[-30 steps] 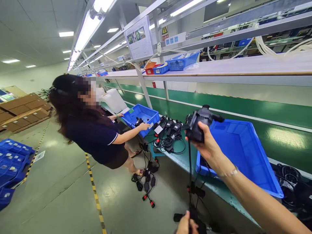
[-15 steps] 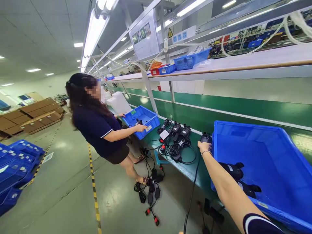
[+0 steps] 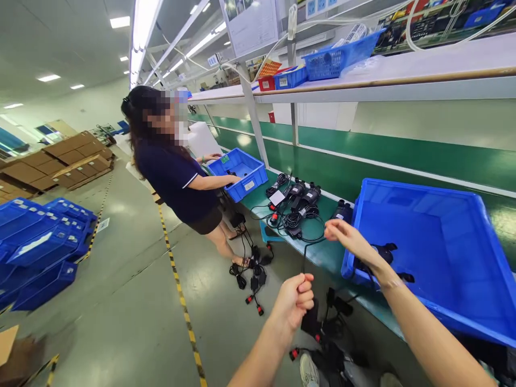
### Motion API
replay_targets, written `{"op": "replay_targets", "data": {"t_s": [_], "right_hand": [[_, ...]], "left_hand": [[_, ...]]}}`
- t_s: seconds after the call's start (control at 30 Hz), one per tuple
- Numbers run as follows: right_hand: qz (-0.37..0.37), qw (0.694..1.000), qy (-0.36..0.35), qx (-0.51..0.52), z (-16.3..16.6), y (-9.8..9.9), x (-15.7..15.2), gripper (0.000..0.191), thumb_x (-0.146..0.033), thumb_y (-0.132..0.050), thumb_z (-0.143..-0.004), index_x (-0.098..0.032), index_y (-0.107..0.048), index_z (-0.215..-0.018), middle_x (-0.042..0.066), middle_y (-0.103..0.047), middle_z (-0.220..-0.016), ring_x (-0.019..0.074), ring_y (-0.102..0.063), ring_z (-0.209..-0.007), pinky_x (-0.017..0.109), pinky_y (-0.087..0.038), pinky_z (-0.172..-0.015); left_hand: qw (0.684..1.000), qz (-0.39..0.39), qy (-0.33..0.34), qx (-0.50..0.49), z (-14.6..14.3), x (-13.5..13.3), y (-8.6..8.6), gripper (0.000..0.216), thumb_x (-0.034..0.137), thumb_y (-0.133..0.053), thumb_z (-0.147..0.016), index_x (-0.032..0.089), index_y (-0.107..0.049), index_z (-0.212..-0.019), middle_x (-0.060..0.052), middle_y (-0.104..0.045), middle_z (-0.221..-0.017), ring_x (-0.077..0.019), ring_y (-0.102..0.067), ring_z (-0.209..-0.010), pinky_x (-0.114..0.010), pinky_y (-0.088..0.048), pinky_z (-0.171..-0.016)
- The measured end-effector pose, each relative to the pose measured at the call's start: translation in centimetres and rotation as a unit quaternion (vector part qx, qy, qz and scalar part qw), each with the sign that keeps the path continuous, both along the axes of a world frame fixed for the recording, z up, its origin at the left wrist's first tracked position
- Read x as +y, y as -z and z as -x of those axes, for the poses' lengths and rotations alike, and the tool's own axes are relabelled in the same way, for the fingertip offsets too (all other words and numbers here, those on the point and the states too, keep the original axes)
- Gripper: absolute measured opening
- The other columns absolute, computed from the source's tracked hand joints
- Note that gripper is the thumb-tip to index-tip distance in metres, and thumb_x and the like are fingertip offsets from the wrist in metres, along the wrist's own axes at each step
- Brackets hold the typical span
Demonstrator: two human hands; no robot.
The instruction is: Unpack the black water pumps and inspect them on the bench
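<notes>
Black cable (image 3: 303, 257) now gripped in left hand (image 3: 296, 299); right hand (image 3: 347, 236) released pump (image 3: 344, 210), open.

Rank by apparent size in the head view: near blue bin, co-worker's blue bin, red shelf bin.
1. near blue bin, nearest the camera, so its lead is partly perspective
2. co-worker's blue bin
3. red shelf bin

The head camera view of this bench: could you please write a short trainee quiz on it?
1. True or false: the left hand grips a black cable.
2. Which is nearer the right hand: A, the large blue bin; B, the small blue bin?
3. What lies inside the large blue bin?

Key: 1 true. 2 A. 3 a black device, partly hidden.
</notes>
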State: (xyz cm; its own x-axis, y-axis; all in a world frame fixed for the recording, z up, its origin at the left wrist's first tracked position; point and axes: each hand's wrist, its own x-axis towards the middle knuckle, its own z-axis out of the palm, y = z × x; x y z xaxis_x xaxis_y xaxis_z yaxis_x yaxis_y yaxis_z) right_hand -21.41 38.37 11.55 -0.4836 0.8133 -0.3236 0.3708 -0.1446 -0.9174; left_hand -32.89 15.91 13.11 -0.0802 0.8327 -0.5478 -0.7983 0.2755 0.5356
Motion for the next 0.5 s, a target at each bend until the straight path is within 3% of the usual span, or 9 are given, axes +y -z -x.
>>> {"op": "replay_targets", "data": {"t_s": [0.03,0.07,0.13,0.2,0.27,0.37,0.43,0.5], "right_hand": [[0.02,0.995,-0.084,0.043,-1.9,0.3,-2.7,0.051,-0.043,-0.077,-0.085,-0.019,-0.065,-0.129,0.01,-0.07,-0.124,0.0278,-0.064,-0.12,0.041,-0.05,-0.107],[0.052,0.97,-0.214,0.101,-3.5,1.1,-5.4,0.069,-0.042,-0.083,-0.077,-0.02,-0.058,-0.138,0.011,-0.064,-0.136,0.0302,-0.058,-0.129,0.043,-0.046,-0.111],[0.07,0.942,-0.305,0.118,-5.3,3.2,-10.3,0.091,-0.038,-0.095,-0.059,-0.02,-0.055,-0.138,0.011,-0.062,-0.137,0.0336,-0.05,-0.136,0.047,-0.04,-0.116],[0.088,0.953,-0.262,0.127,-5.1,5.3,-13.8,0.081,-0.044,-0.095,-0.055,-0.018,-0.058,-0.123,0.01,-0.066,-0.119,0.0326,-0.058,-0.12,0.047,-0.047,-0.105],[0.108,0.956,-0.235,0.141,-4.0,6.2,-15.6,0.073,-0.056,-0.09,-0.061,-0.02,-0.055,-0.113,0.004,-0.066,-0.097,0.0257,-0.063,-0.093,0.041,-0.053,-0.085],[0.145,0.953,-0.182,0.193,-2.7,4.9,-16.3,0.065,-0.065,-0.084,-0.07,-0.023,-0.048,-0.104,-0.007,-0.054,-0.072,0.0115,-0.05,-0.058,0.027,-0.043,-0.057],[0.17,0.951,-0.115,0.232,-2.4,3.0,-16.4,0.063,-0.068,-0.082,-0.073,-0.025,-0.044,-0.099,-0.012,-0.042,-0.066,0.0055,-0.034,-0.049,0.021,-0.031,-0.049],[0.202,0.941,-0.063,0.264,-2.3,0.7,-16.7,0.065,-0.068,-0.084,-0.072,-0.026,-0.043,-0.1,-0.013,-0.034,-0.065,0.0033,-0.021,-0.048,0.018,-0.023,-0.046]], "left_hand": [[1.0,0.002,0.006,0.002,-0.1,0.8,-0.3,0.016,0.028,-0.06,-0.094,0.015,-0.054,-0.087,0.012,-0.023,-0.056,-0.004,-0.008,-0.042,-0.02,-0.007,-0.042],[1.0,0.003,0.01,0.007,-0.3,1.7,-0.5,0.014,0.025,-0.055,-0.096,0.015,-0.053,-0.086,0.012,-0.023,-0.056,-0.0045,-0.008,-0.042,-0.02,-0.009,-0.042],[0.999,-0.001,0.019,0.032,-0.9,3.2,-1.0,0.015,0.021,-0.047,-0.097,0.016,-0.052,-0.084,0.011,-0.023,-0.056,-0.0052,-0.01,-0.041,-0.019,-0.012,-0.04],[0.997,-0.012,0.023,0.071,-1.2,4.7,-1.5,0.015,0.021,-0.045,-0.097,0.016,-0.053,-0.085,0.011,-0.025,-0.057,-0.0055,-0.013,-0.041,-0.018,-0.016,-0.04],[0.991,-0.029,0.018,0.129,-0.1,6.0,-2.0,0.015,0.025,-0.049,-0.096,0.014,-0.058,-0.09,0.008,-0.034,-0.06,-0.0053,-0.021,-0.043,-0.017,-0.023,-0.042],[0.968,-0.036,-0.015,0.25,4.1,6.4,-1.5,0.034,0.041,-0.044,-0.099,0.013,-0.063,-0.102,-0.003,-0.057,-0.08,-0.0099,-0.052,-0.062,-0.022,-0.049,-0.062],[0.939,-0.005,-0.035,0.342,7.0,4.9,0.4,0.052,0.051,-0.027,-0.102,0.014,-0.062,-0.114,-0.012,-0.065,-0.105,-0.0193,-0.064,-0.098,-0.033,-0.055,-0.093],[0.903,0.048,-0.016,0.426,8.1,2.1,3.9,0.054,0.053,-0.03,-0.099,0.017,-0.056,-0.13,-0.016,-0.06,-0.133,-0.0276,-0.05,-0.135,-0.046,-0.04,-0.117]]}}
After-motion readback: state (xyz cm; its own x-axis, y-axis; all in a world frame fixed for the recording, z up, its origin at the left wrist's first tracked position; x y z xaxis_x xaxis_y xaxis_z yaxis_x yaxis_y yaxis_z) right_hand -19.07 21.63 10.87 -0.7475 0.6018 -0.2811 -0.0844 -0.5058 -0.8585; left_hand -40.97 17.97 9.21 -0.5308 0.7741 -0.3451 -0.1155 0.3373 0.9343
